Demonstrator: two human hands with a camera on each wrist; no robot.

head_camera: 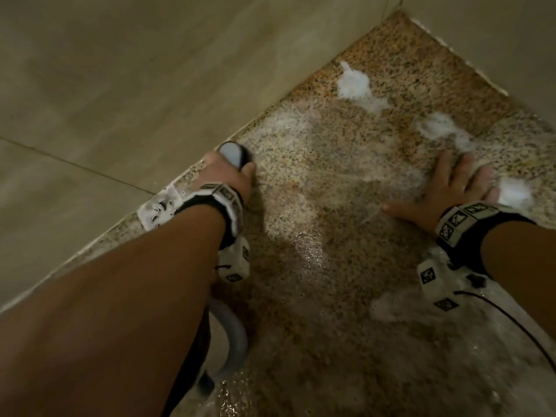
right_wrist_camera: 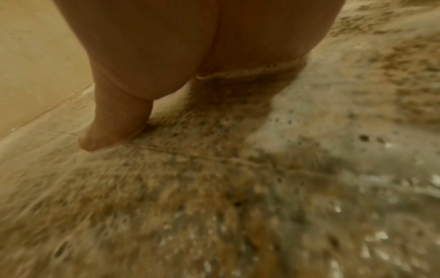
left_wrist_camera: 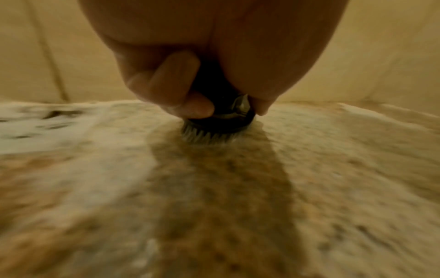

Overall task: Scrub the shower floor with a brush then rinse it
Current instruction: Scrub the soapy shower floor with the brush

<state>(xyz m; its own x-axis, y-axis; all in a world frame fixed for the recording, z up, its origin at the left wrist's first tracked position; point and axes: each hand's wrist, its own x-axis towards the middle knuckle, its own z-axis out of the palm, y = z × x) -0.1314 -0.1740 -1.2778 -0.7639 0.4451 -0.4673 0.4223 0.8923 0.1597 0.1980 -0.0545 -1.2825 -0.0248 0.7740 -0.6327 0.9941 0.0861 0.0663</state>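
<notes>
Where the head view looks down: speckled floor (head_camera: 316,188), wet, with white foam (head_camera: 353,82) in patches toward the far corner; beige wall (head_camera: 120,70) along its left edge; a grey hose (head_camera: 236,335) curving under the left forearm; marker-covered wristbands on both wrists. Left hand (head_camera: 231,176): fingers wrapped round the brush (head_camera: 233,153), which stands on the floor just beside the wall. Right hand (head_camera: 451,188): flat on the floor, fingers spread and straight, fingertips touching foam. Left wrist view: left hand (left_wrist_camera: 190,79) gripping the dark round brush (left_wrist_camera: 221,122), pale bristles pressed to the floor (left_wrist_camera: 333,169); foam (left_wrist_camera: 35,131) at left; picture blurred. Right wrist view: right hand (right_wrist_camera: 166,56) palm-down, thumb lying on the wet floor (right_wrist_camera: 214,188), bubbly foam (right_wrist_camera: 309,116) just beside it; wall (right_wrist_camera: 35,56) at left.
</notes>
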